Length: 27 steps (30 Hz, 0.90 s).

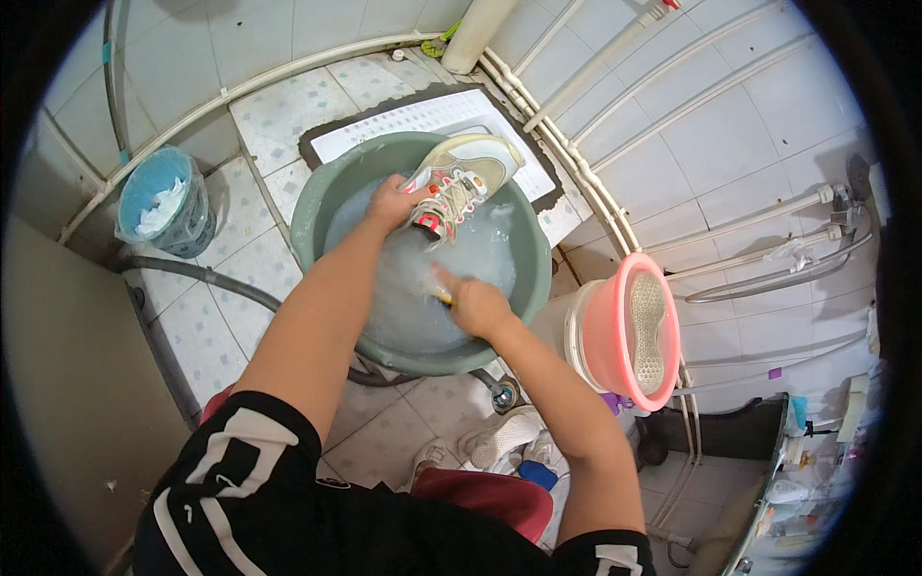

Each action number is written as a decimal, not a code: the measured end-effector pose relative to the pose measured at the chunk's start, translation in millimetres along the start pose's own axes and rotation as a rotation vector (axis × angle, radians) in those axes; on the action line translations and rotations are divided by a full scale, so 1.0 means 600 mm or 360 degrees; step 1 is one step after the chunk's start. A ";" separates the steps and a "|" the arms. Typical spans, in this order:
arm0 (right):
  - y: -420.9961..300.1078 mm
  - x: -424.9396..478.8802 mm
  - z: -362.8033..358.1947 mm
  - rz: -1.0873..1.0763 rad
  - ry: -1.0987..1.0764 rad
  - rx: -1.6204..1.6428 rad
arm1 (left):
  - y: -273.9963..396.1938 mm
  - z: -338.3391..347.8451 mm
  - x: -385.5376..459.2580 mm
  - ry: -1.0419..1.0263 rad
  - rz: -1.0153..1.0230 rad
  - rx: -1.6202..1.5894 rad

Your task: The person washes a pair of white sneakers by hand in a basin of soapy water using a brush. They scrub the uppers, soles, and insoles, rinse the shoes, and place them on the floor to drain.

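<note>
A large green plastic basin (pixel 306 216) holds cloudy, soapy water. My left hand (pixel 396 204) grips a beige and white sneaker (pixel 468 169) with pink trim and laces, its heel end towards me and its toe pointing to the far right. The shoe is tilted above the water near the basin's far side. Lower in the basin my right hand (pixel 477 306) is closed around a yellow-handled tool (pixel 441 295), probably a brush. Its working end is blurred and partly hidden in the cloudy water.
Behind the basin lies a white squat toilet (pixel 346 144). A pink basin (pixel 627 360) with a shoe insole (pixel 648 331) stands on a bucket at right. A lined waste bin (pixel 198 227) stands left; a grey hose (pixel 241 288) crosses the floor. More shoes (pixel 500 439) lie near my knees.
</note>
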State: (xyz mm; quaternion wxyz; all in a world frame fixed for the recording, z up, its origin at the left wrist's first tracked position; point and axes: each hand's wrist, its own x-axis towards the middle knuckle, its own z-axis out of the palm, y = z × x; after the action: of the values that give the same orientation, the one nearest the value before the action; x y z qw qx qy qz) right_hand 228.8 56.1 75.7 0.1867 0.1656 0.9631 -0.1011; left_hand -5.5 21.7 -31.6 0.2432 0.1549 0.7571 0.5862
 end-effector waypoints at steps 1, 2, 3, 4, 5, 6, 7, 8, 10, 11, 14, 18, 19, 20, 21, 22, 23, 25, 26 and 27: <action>0.001 -0.007 -0.004 0.0047 0.0058 0.0089 | 0.001 0.000 -0.003 -0.0096 0.0012 -0.0126; 0.001 -0.012 -0.008 0.0087 0.0115 0.0177 | 0.003 0.004 -0.008 -0.0108 0.0020 -0.0180; 0.002 -0.016 -0.016 0.0130 0.0184 0.0271 | 0.016 0.013 -0.012 -0.0124 0.0039 -0.0226; -0.004 -0.019 -0.035 0.0180 0.0029 0.0326 | 0.029 0.019 -0.016 -0.0131 0.0058 -0.0265; 0.002 -0.018 -0.029 0.0158 0.0152 0.0314 | 0.040 0.022 -0.021 -0.0134 0.0076 -0.0304; 0.016 -0.017 -0.015 0.0146 0.0282 0.0302 | 0.049 0.026 -0.024 -0.0190 0.0174 -0.0562; 0.026 -0.019 -0.007 0.0141 0.0400 0.0286 | 0.069 0.023 -0.038 -0.0276 0.0112 -0.0791; 0.038 -0.020 -0.006 0.0180 0.0483 0.0649 | 0.089 0.017 -0.050 -0.0360 0.0050 -0.1019; 0.053 -0.019 -0.025 0.0243 0.0631 0.1351 | 0.140 0.000 -0.089 -0.0532 -0.0114 -0.1461; 0.056 -0.022 -0.036 0.0210 0.0597 0.1608 | 0.158 -0.005 -0.107 -0.0613 -0.0297 -0.1590; 0.061 -0.025 -0.069 0.0050 0.0482 0.2140 | 0.170 -0.007 -0.150 -0.0851 -0.0451 -0.1678; 0.055 -0.015 -0.100 -0.0201 0.0148 0.2488 | 0.148 -0.005 -0.165 -0.1098 -0.0301 -0.1587; 0.050 -0.013 -0.106 -0.0215 0.0095 0.2489 | 0.145 -0.006 -0.165 -0.1134 -0.0298 -0.1586; 0.046 -0.009 -0.110 -0.0175 0.0054 0.2452 | 0.141 -0.007 -0.164 -0.1173 -0.0293 -0.1580; 0.045 -0.010 -0.114 -0.0128 0.0026 0.2415 | 0.139 -0.003 -0.163 -0.1226 -0.0286 -0.1573; 0.043 -0.012 -0.117 -0.0080 0.0000 0.2378 | 0.138 0.000 -0.160 -0.1268 -0.0281 -0.1576; 0.039 -0.019 -0.114 -0.0055 0.0088 0.2401 | 0.137 0.004 -0.158 -0.1312 -0.0275 -0.1578; 0.026 -0.029 -0.103 -0.0022 0.0245 0.2437 | 0.130 0.009 -0.147 -0.1382 -0.0259 -0.1586; 0.023 -0.033 -0.109 0.0019 0.0320 0.2458 | 0.129 0.012 -0.137 -0.1410 -0.0247 -0.1584; 0.015 -0.038 -0.118 0.0014 0.0406 0.2417 | 0.127 0.014 -0.127 -0.1426 -0.0250 -0.1598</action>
State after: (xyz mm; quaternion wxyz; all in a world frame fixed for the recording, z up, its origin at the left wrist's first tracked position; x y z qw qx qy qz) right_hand 228.7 76.1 147.9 -0.0904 0.2626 0.6429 -0.7138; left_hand 58.9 8.8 54.5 0.6178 0.1958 0.2282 0.7265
